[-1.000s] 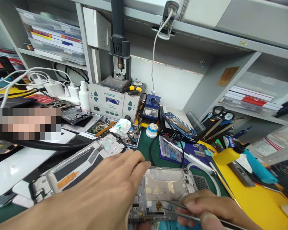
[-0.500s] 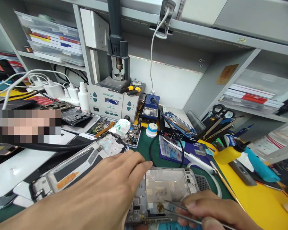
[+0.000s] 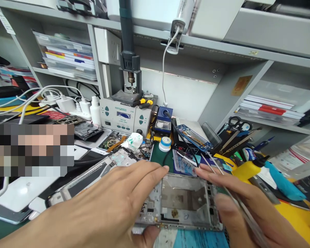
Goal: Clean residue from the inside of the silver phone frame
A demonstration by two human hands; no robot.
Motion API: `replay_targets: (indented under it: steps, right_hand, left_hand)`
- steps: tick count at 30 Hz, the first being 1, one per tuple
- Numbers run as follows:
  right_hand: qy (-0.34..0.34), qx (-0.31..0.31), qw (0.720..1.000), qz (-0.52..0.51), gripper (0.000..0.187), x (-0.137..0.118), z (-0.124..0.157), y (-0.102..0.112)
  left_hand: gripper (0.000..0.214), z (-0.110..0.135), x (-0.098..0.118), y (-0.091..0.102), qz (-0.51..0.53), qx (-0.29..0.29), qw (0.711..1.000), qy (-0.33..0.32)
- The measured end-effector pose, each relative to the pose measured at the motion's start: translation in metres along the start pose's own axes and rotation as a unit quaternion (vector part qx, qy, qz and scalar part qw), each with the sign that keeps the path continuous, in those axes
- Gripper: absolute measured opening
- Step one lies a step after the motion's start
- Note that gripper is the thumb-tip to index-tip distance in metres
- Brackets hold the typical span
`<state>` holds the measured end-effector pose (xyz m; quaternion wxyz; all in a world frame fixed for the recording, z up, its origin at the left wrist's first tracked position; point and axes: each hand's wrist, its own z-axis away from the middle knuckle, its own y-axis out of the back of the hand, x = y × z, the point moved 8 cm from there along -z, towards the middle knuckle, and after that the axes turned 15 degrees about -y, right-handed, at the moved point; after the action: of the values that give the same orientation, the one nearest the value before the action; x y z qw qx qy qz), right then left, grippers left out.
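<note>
Lower middle of the picture, our left hand [image 3: 113, 210] grips the light, probably bendy phone frame [image 3: 183, 203] by its left rim, which looks like the safest hold, while our right hand [image 3: 237, 206] pinches tweezers [image 3: 248, 217].

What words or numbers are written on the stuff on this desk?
No text reads clearly.
Green label on the station: too blurred.
Its screen: too blurred.
Gold sticker on the shelf wall: too blurred.
The frame in the left hand and the tweezers in the right hand: no writing shows.
</note>
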<state>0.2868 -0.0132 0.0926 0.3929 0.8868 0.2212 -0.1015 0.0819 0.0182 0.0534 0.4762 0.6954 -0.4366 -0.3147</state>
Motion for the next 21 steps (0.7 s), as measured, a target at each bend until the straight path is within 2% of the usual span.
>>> replay_targets:
  steps: [3, 5, 8, 14, 18, 21]
  right_hand:
    - [0.089, -0.059, 0.993, 0.048, 0.057, -0.004, 0.001, -0.014]
    - [0.11, -0.093, 0.988, 0.054, 0.074, -0.004, 0.006, -0.023]
    - [0.118, -0.108, 0.986, 0.042, 0.081, -0.006, 0.012, -0.03]
    - [0.14, -0.091, 0.985, 0.047, 0.069, -0.011, 0.012, -0.026]
    - [0.127, -0.036, 0.989, -0.06, 0.037, -0.015, 0.01, -0.013]
    - [0.136, -0.031, 0.988, -0.06, 0.016, -0.024, 0.017, -0.016]
  left_hand:
    - [0.084, -0.001, -0.002, 0.005, 0.013, 0.009, 1.0, 0.003]
    - [0.086, -0.003, -0.004, 0.011, 0.019, 0.021, 1.0, 0.003]
    - [0.09, -0.005, -0.005, 0.014, 0.029, 0.025, 0.999, 0.001]
    - [0.093, -0.001, -0.005, 0.008, 0.047, 0.023, 0.999, -0.002]
    - [0.091, -0.001, -0.004, 0.009, 0.041, 0.043, 0.998, -0.009]
    - [0.091, -0.004, 0.0, 0.014, 0.023, 0.053, 0.998, -0.02]
